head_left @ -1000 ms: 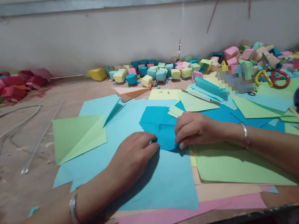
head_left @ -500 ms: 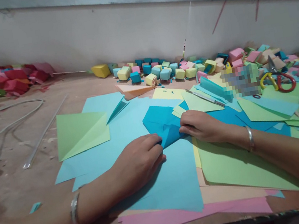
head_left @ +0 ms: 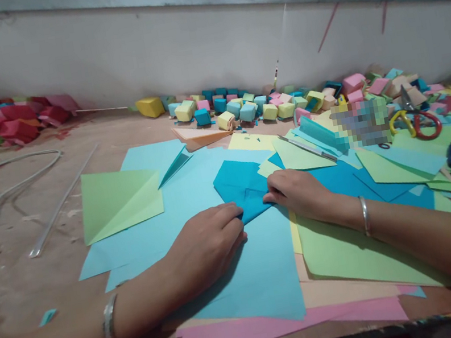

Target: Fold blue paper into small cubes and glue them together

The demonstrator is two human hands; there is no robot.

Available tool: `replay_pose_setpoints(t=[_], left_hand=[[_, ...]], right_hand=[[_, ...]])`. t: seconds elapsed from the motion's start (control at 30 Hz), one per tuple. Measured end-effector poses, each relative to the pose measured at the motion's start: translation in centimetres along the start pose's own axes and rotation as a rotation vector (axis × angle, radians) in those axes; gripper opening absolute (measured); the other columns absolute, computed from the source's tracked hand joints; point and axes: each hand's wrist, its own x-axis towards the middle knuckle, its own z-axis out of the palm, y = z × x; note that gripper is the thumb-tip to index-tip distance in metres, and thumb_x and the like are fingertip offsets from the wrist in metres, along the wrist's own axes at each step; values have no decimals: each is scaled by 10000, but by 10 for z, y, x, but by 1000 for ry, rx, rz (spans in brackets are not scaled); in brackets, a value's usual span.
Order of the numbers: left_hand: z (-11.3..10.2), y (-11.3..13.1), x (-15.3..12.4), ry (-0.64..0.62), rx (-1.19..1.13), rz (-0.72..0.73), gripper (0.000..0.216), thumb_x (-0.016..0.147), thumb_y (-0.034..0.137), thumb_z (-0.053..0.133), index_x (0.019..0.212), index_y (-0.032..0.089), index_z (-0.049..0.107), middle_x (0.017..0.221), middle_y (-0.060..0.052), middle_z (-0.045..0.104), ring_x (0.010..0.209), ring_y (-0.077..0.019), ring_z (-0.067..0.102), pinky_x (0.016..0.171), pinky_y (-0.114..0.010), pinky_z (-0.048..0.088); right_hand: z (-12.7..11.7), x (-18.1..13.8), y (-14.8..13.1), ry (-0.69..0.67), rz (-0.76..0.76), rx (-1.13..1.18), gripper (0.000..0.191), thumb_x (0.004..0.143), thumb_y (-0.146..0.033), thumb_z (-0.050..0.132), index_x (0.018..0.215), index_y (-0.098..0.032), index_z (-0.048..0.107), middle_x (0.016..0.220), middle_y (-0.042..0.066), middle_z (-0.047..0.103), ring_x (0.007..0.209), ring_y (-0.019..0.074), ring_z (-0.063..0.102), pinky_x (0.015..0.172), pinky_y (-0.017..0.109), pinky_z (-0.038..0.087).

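The blue paper (head_left: 236, 179) has its near edge, curved earlier, now pressed straight.

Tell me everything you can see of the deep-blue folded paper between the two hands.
The deep-blue folded paper looks thin and matte, with angled far corners and creases across its near half. It lies roughly flat on a pale-blue sheet, its near edge slanting away toward the right. The left-hand grip touches its near-left edge and the right-hand grip its right edge; whether either pinches it is unclear.

Forearms (head_left: 148, 300) converge, left grip (head_left: 207, 244) palm-down, right grip (head_left: 296, 194) curled inward.
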Motion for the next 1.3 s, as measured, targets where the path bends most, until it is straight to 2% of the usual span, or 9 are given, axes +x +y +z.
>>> replay_pose_setpoints(t=[0.33, 0.53, 0.67, 0.73, 0.8, 0.97, 1.1, 1.17, 1.3], left_hand=[[-1, 1, 1, 29, -14, 4, 228, 948, 208, 478, 835, 138, 662, 1032, -133, 701, 908, -224, 667, 802, -393, 577], [0, 3, 2, 67, -27, -93, 236, 950, 234, 479, 777, 155, 619, 980, -102, 710, 844, -201, 664, 740, -340, 552], [-1, 4, 4, 24, -46, -135, 175, 948, 230, 480, 903, 158, 633, 899, -82, 692, 809, -194, 644, 711, -319, 521], [-1, 4, 6, 12, -27, -123, 199, 951, 244, 482, 1047, 164, 637, 907, -80, 680, 815, -199, 630, 703, -323, 506], [-1, 5, 9, -17, 23, -85, 225, 948, 258, 498, 1107, 180, 637, 900, -77, 664, 808, -206, 609, 686, -327, 486], [-3, 7, 14, -143, 133, -2, 182, 930, 276, 551, 1018, 158, 657, 856, -75, 620, 786, -221, 568, 648, -339, 457], [-4, 7, 14, -161, 141, 15, 192, 941, 276, 542, 1039, 146, 643, 868, -74, 616, 831, -225, 574, 666, -338, 460], [-4, 7, 14, -171, 146, 15, 195, 934, 279, 555, 1040, 141, 643, 873, -75, 620, 834, -228, 576, 665, -341, 458], [-4, 6, 14, -171, 150, 23, 207, 930, 290, 563, 1052, 143, 643, 868, -72, 626, 827, -227, 573, 660, -339, 448]], right_hand=[[0, 2, -2, -11, 7, -21, 252, 939, -358, 573, 761, -181, 550, 759, 51, 605, 690, 169, 519, 534, 298, 221], [-4, 5, -4, -69, 45, -27, 236, 931, -349, 581, 769, -182, 546, 779, 53, 615, 701, 170, 526, 531, 293, 216], [-6, 5, -4, -88, 57, -25, 223, 928, -339, 587, 774, -183, 547, 794, 55, 619, 712, 171, 538, 534, 290, 217], [-5, 5, -4, -90, 56, -21, 221, 930, -341, 585, 779, -184, 547, 795, 53, 619, 711, 169, 538, 533, 289, 221], [-5, 5, -4, -84, 48, -23, 223, 935, -350, 575, 788, -185, 547, 796, 53, 619, 710, 170, 536, 533, 288, 222], [-5, 4, -4, -70, 43, -25, 224, 938, -338, 563, 777, -186, 536, 795, 57, 616, 701, 170, 521, 535, 292, 220], [-6, 2, -5, -51, 75, 40, 198, 924, -327, 584, 795, -187, 528, 805, 51, 610, 712, 167, 513, 545, 286, 240], [-4, 0, -5, -22, 103, 95, 225, 898, -388, 618, 848, -188, 526, 830, 48, 609, 719, 170, 514, 552, 277, 262], [0, -5, -9, 43, 82, 122, 396, 839, -541, 642, 937, -178, 515, 900, 80, 602, 777, 203, 524, 582, 280, 301]])
